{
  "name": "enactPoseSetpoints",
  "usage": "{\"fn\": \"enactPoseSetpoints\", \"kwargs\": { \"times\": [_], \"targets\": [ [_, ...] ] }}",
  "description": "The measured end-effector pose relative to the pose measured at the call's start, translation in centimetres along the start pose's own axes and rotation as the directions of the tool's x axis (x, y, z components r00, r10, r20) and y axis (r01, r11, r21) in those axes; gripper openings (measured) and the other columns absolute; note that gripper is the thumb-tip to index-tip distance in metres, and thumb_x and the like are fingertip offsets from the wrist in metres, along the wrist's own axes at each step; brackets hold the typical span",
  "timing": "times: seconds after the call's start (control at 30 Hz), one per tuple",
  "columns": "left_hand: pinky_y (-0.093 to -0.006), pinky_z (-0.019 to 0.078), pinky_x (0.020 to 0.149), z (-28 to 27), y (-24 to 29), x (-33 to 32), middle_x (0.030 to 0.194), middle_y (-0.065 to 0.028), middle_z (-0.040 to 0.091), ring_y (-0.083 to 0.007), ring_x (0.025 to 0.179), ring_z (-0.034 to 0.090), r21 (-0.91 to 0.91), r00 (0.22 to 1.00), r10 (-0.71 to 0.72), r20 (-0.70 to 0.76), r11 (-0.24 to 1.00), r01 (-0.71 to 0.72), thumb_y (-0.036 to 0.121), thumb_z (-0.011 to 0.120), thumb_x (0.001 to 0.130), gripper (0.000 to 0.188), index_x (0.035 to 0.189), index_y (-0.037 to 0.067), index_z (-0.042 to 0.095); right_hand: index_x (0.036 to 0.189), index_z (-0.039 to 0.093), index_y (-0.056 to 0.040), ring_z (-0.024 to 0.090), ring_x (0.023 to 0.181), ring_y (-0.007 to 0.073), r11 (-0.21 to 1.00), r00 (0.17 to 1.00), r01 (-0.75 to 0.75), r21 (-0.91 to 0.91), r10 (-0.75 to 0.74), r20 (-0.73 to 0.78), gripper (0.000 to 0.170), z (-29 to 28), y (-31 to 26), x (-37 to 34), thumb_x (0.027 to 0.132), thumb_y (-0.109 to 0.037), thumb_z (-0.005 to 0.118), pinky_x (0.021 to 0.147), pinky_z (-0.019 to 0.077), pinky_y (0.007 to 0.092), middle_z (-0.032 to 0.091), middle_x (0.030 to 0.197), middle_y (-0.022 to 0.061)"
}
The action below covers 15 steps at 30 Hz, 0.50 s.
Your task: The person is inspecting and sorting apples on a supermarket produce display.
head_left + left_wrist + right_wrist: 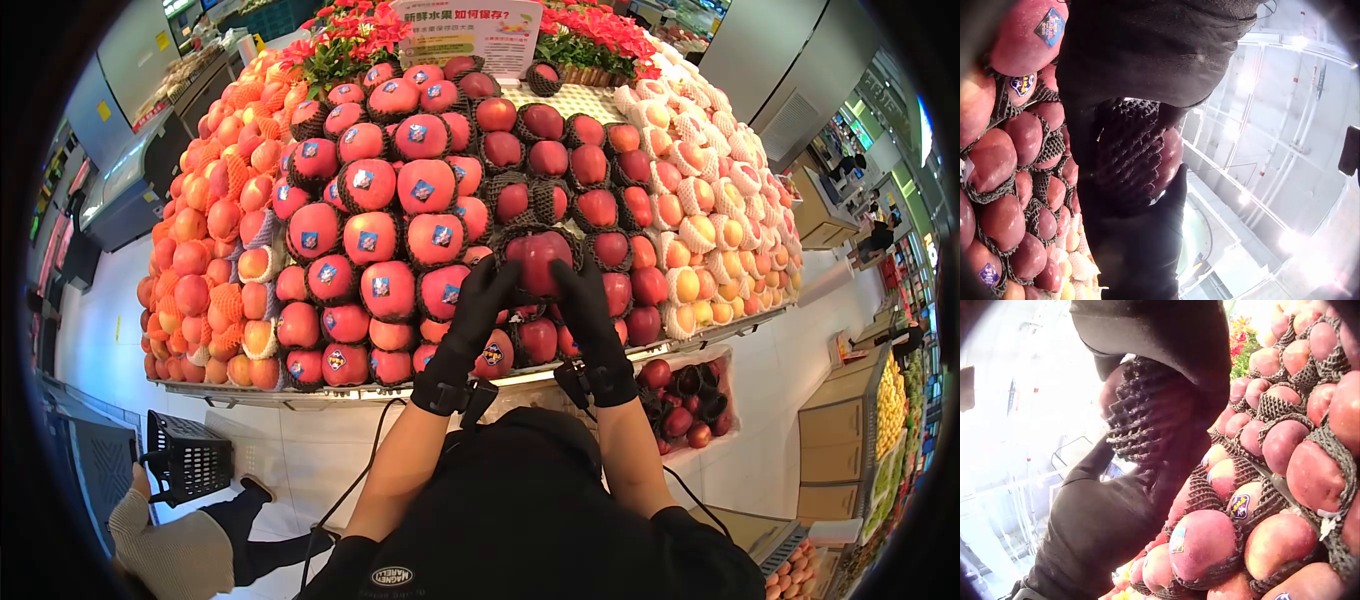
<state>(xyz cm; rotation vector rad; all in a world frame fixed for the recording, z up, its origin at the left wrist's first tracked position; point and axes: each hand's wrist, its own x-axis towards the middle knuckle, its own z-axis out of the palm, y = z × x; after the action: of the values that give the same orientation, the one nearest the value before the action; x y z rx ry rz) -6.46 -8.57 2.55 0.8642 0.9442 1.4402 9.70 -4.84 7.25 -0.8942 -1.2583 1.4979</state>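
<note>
Both hands wear black gloves and hold one dark red apple [540, 262] in a black foam net [1127, 147] between them. My left hand [482, 305] grips its left side and my right hand [588, 305] its right side, over the front of the sloped fruit display. In the left wrist view the red skin shows past the net's edge. The right wrist view has the netted apple [1135, 415] enclosed by gloved fingers, which hide much of it. Dark red netted apples [548, 160] lie beyond the hands; larger stickered apples [385, 235] are piled to the left.
Orange-red fruit [205, 270] fills the display's left end, and pale fruit in white nets [700, 210] the right. A sign [470, 35] stands between red flowers at the back. Below right is a crate of apples [690, 405]. A person [190, 540] with a black basket [185, 455] is at lower left.
</note>
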Motion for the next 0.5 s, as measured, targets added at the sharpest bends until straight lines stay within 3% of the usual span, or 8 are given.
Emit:
{"fn": "enactPoseSetpoints", "kwargs": {
  "times": [0.13,0.23,0.33,0.43,0.5],
  "targets": [
    [-0.0233,0.0498,0.074,0.5,-0.1,-0.3,0.107,-0.0037,0.061,-0.0102,0.09,0.059,-0.073,0.999,0.049,-0.018,0.996,-0.051,0.016,0.055,0.093,0.036,0.127,0.003,0.052,0.133,0.043,0.0002,0.052,0.115,0.0214,0.995,0.996,-0.087,0.039,0.088,-0.018,0.051,-0.4,-0.9,0.1,0.094,-0.029,0.055,0.097,0.0443,0.0347,0.051,0.127,0.0119],
    [-0.0255,0.0505,0.077,1.2,-0.6,0.1,0.111,-0.0052,0.06,-0.0123,0.094,0.06,-0.063,0.99,0.139,-0.028,0.988,-0.141,0.01,0.055,0.091,0.038,0.128,0.002,0.051,0.132,0.044,-0.0006,0.046,0.121,0.0212,0.99,0.985,0.111,-0.086,-0.12,-0.12,0.047,-1.5,1.0,-0.1,0.096,-0.03,0.05,0.099,0.0407,0.0345,0.046,0.132,0.0128],
    [-0.0284,0.0507,0.081,2.1,-0.9,0.2,0.113,-0.007,0.059,-0.0142,0.1,0.059,-0.039,0.983,0.184,0.017,0.982,-0.183,0.008,0.055,0.09,0.039,0.128,0.0,0.05,0.134,0.042,-0.001,0.043,0.123,0.0214,0.953,0.97,0.197,-0.229,-0.224,-0.099,0.045,-2.1,0.2,0.5,0.098,-0.027,0.049,0.1,0.04,0.0346,0.043,0.134,0.0145],
    [-0.0299,0.051,0.082,2.6,-1.5,0.1,0.113,-0.0071,0.059,-0.0146,0.101,0.058,-0.088,0.994,0.104,0.042,0.991,-0.1,0.01,0.056,0.09,0.038,0.127,0.001,0.05,0.136,0.038,-0.001,0.044,0.122,0.0226,0.869,0.944,0.271,-0.415,-0.323,-0.061,0.046,-3.9,1.5,0.8,0.097,-0.024,0.049,0.1,0.0403,0.0361,0.044,0.133,0.0152],
    [-0.03,0.0512,0.08,3.3,-1.8,0.2,0.111,-0.006,0.059,-0.014,0.098,0.059,-0.163,0.999,0.039,0.008,0.986,-0.037,0.012,0.057,0.091,0.035,0.124,0.002,0.051,0.136,0.037,-0.0013,0.044,0.122,0.0245,0.907,0.97,0.192,-0.375,-0.233,-0.066,0.052,-3.7,0.3,-0.1,0.093,-0.024,0.055,0.101,0.0396,0.0369,0.044,0.132,0.0156]
  ]
}}
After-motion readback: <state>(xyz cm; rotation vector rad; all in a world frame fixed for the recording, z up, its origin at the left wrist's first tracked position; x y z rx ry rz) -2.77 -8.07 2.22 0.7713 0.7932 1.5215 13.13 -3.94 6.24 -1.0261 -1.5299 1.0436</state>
